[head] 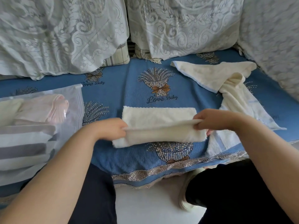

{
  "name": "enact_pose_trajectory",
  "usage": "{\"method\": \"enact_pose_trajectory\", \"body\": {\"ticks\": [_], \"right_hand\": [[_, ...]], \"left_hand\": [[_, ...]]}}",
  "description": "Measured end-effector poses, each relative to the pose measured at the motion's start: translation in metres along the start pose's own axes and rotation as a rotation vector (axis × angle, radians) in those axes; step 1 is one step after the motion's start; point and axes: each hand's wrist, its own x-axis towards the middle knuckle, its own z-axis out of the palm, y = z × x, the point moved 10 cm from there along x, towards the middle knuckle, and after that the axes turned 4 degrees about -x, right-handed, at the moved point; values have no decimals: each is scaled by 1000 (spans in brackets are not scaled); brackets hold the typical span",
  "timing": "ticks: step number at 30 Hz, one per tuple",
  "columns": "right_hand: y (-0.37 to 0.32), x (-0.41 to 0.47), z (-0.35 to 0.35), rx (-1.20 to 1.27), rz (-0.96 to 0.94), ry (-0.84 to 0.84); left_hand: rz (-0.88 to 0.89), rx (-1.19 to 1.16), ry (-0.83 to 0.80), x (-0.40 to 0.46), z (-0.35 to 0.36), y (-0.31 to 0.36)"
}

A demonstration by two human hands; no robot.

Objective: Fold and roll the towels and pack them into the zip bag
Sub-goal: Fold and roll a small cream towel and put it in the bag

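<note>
Left hand (111,128) and right hand (210,119) each pinch an end of the cream towel (158,126); the fingertips are hidden in its fold. The zip bag (40,126) runs off the left edge.

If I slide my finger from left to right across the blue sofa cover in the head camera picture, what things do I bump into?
zip bag with rolled towels inside → left hand → white towel being folded → right hand → loose cream towel lying unfolded on the right.
</note>
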Motion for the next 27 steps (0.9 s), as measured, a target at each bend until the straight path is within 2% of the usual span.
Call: {"method": "enact_pose_trajectory", "body": {"ticks": [4, 7, 9, 13, 16, 18, 20, 22, 23, 25, 27], "right_hand": [[28, 29, -29, 137, 170, 226], [41, 42, -33, 295, 272, 363], [41, 48, -28, 266, 318, 397], [41, 52, -22, -6, 380, 490], [32, 43, -26, -164, 389, 604], [2, 32, -34, -336, 274, 779], [-44, 25, -27, -348, 12, 892], [-79, 31, -3, -252, -163, 816], [-88, 39, 11, -222, -179, 747], [-90, 61, 40, -272, -116, 571], [-82, 80, 59, -412, -44, 410]], "left_hand": [[-45, -502, 424, 18, -52, -27], [-104, -694, 556, 39, -54, -43], [-137, -669, 593, 48, -47, -44], [-170, -526, 594, 55, -36, -36], [-268, -411, 591, 53, -30, -37], [-372, -356, 546, 48, -21, -40], [-423, -296, 492, 45, -13, -37], [-423, -268, 477, 43, -9, -32], [-424, -269, 483, 41, -10, -31], [-415, -316, 480, 38, -10, -31], [-425, -495, 455, 38, -5, -37]]}}
